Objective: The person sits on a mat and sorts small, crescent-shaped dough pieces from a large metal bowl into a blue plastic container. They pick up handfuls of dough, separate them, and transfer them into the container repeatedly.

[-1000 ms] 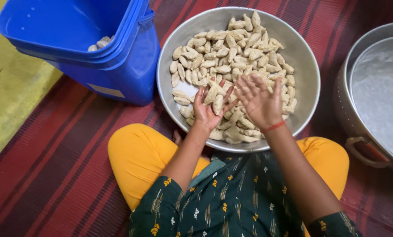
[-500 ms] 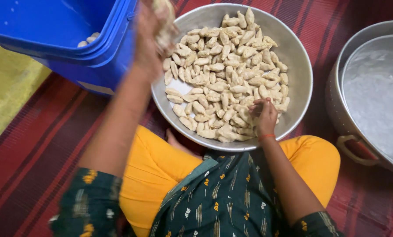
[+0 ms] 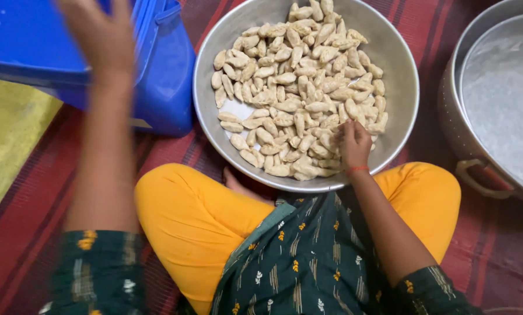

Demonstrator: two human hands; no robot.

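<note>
Below, my right hand [image 3: 353,143] rests on the near right part of the heap of pale dumplings [image 3: 299,87] in the round metal basin [image 3: 214,131], fingers curled together over a few pieces at the basin's near rim; whether a piece is actually clamped in them I cannot tell. Each dumpling is an elongated crescent; the long axes lie flat but point every way, with no common direction. My left hand [image 3: 101,38], blurred, is raised over the blue plastic bucket [image 3: 162,81] at upper left, fingers spread apart and holding nothing. At right stands a large metal pot [image 3: 465,140] with a handle. All rest on a red striped mat [image 3: 34,216].
</note>
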